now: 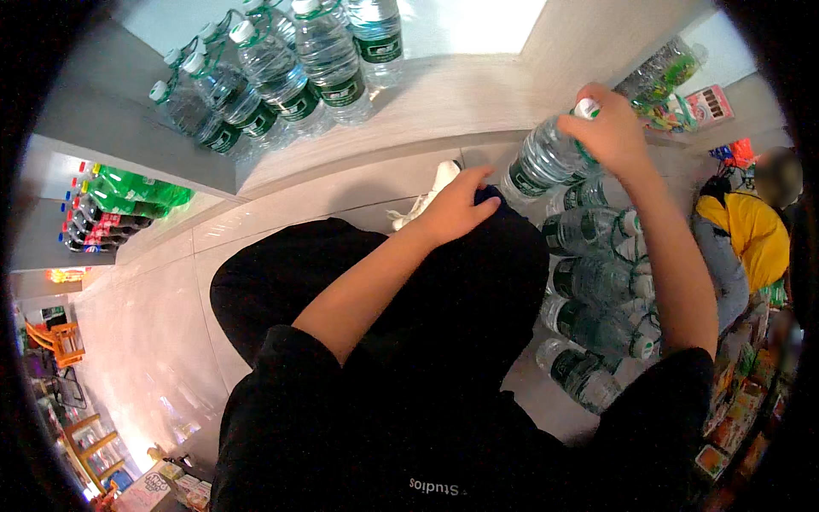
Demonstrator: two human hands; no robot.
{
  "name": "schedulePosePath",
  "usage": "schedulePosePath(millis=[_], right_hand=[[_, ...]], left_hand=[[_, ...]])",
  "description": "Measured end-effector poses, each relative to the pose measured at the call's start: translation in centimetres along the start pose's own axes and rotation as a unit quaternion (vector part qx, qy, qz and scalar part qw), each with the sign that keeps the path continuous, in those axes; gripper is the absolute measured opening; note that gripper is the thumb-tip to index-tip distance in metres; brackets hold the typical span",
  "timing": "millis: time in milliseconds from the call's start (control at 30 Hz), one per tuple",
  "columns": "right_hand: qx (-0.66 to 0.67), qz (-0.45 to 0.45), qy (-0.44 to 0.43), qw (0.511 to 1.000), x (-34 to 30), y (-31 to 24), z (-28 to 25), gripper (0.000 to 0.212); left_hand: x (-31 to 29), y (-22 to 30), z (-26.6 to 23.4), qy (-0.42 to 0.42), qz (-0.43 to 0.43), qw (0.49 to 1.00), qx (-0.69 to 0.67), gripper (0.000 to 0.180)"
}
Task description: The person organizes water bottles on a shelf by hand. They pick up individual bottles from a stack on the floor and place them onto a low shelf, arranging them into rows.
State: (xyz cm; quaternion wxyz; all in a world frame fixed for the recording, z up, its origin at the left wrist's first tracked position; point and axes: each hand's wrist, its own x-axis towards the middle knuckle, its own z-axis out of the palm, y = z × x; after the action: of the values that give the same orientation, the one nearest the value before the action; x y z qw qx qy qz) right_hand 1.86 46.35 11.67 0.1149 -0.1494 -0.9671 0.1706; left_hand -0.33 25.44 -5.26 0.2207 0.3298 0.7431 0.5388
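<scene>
Head view: at two o'clock, the right hand (610,136) grasps a clear, green-labelled plastic water bottle (546,156) by its white-capped neck, probably because that end is slimmest; the left hand (458,207), loose and empty, rests on a black-trousered knee (509,243), seemingly for balance.

Right of your right knee (516,247), water bottles (597,280) sit in a row on the floor (153,324), more water bottles (299,72) stand on the front shelf (452,98), and soda bottles (119,200) are on the left shelf (38,222).
</scene>
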Motion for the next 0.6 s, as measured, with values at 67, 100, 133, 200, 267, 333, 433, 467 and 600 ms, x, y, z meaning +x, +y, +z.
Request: schedulePosePath(millis=[67, 100, 133, 200, 267, 333, 433, 467, 600], right_hand=[[0.019, -0.032, 0.005, 0.999, 1.3, -2.1, -0.8, 0.045], [0.042, -0.067, 0.019, 0.997, 2.1, -3.1, -1.2, 0.047], [0.059, -0.097, 0.034, 0.993, 2.7, -3.4, -1.6, 0.049], [0.043, -0.122, 0.024, 0.991, 4.5, -3.9, -1.7, 0.066], [0.077, -0.145, 0.046, 0.985, 5.3, -7.0, -1.5, 0.033], [0.055, -0.183, 0.039, 0.981, 6.4, -9.2, -0.7, 0.035], [0.077, -0.152, 0.017, 0.985, 7.4, -12.5, 0.6, 0.034], [0.103, -0.138, -0.006, 0.985, 8.0, -13.2, 1.0, 0.034], [0.177, -0.095, -0.074, 0.977, 10.0, -15.6, 2.6, 0.033]], left_hand=[[0.0, 0.1, -0.8, 0.004, 0.001, 1.000, 0.009, 0.057], [-0.1, 0.1, -1.0, 0.031, 0.056, 0.998, 0.026, 0.059], [0.1, 0.2, -0.7, 0.055, 0.115, 0.991, 0.038, 0.060], [0.3, 0.3, -0.5, 0.060, 0.087, 0.994, -0.005, 0.068], [0.2, 0.1, -1.2, 0.125, 0.049, 0.991, -0.009, 0.075], [0.4, -0.7, -2.1, 0.144, 0.048, 0.988, 0.001, 0.078], [0.6, -1.4, -3.6, 0.169, 0.032, 0.985, -0.010, 0.084], [0.6, -1.6, -4.2, 0.177, 0.018, 0.983, -0.032, 0.086], [0.9, -3.1, -6.4, 0.185, -0.005, 0.983, -0.018, 0.087]])
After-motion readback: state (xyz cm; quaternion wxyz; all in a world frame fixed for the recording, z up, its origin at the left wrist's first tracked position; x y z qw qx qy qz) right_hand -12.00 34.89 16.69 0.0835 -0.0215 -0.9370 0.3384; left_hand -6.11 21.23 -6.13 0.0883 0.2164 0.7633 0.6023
